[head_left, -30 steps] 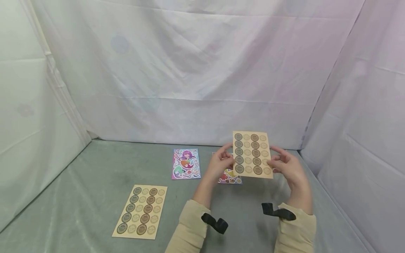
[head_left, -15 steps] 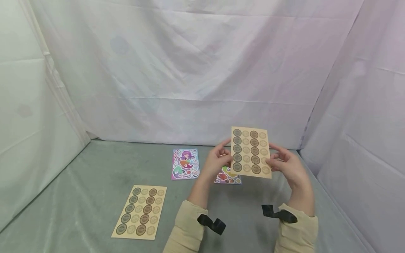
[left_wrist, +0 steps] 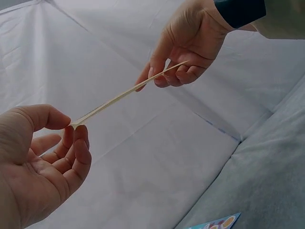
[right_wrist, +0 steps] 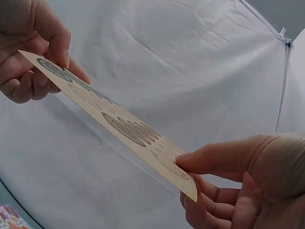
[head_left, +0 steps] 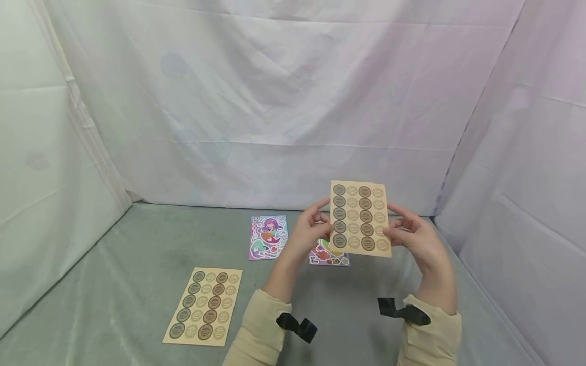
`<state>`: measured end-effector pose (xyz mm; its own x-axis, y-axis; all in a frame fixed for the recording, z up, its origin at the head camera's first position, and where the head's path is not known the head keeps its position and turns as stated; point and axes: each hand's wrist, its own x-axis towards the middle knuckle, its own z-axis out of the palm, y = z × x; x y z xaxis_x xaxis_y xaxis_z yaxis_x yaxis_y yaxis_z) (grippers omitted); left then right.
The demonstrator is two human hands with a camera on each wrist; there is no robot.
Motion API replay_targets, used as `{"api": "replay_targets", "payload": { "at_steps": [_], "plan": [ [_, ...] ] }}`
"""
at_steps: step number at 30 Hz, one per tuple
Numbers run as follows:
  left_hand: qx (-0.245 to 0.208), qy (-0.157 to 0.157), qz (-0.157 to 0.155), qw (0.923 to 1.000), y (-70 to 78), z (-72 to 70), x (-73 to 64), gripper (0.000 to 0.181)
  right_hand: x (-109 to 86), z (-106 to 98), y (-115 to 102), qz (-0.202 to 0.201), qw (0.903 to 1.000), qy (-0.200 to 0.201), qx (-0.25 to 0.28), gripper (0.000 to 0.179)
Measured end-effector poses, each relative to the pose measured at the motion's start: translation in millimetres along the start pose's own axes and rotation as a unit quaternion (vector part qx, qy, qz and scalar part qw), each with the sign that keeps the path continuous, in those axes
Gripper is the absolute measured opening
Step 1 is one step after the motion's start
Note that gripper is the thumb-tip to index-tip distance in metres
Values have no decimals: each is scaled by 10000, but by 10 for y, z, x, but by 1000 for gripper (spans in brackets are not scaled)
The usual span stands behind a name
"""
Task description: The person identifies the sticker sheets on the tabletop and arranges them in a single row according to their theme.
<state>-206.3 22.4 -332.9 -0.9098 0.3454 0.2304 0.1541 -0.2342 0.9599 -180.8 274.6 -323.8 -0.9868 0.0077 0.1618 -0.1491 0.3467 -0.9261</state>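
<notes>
A tan sticker sheet (head_left: 359,218) with columns of round seals is held up above the table, its printed face toward the head camera. My left hand (head_left: 311,231) pinches its left edge between thumb and fingers. At the opposite edge, my right hand (head_left: 412,236) pinches it the same way, the thumb (right_wrist: 214,157) lying on the printed face. Seen nearly edge-on in the left wrist view, the sheet (left_wrist: 119,97) spans both hands. Behind it on the table lies a colourful sticker sheet (head_left: 329,258), its upper part hidden.
A mermaid sticker sheet (head_left: 269,237) lies flat toward the back of the grey-green table (head_left: 137,254). Another tan sheet of round seals (head_left: 202,306) rests at the front left. White cloth (head_left: 274,101) hangs behind and at both sides.
Both hands have raised the tan sticker sheet slightly and shifted it a little to the left. The sheets on the table stay where they were.
</notes>
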Motion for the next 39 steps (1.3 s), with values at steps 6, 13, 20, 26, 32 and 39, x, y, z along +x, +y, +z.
{"api": "replay_targets", "payload": {
  "at_steps": [6,13,20,26,32,39],
  "plan": [
    [185,-55,136,9997,20,-83,-27,62,-19,60,-60,-41,10000,18,18,67],
    [131,59,142,9998,-63,-197,-37,59,-28,151,-136,-118,9998,56,156,64],
    [337,172,342,9987,-70,-257,-65,52,-59,187,-198,-132,9997,105,157,60],
    [462,112,425,9980,-13,-308,-125,52,-79,209,-249,-256,9994,5,219,58],
    [548,114,325,9979,44,-376,-192,56,-95,247,-301,-363,9987,-228,286,59],
    [556,30,322,9979,90,-472,-278,60,-100,306,-342,-491,9967,-517,380,64]
  ]
}}
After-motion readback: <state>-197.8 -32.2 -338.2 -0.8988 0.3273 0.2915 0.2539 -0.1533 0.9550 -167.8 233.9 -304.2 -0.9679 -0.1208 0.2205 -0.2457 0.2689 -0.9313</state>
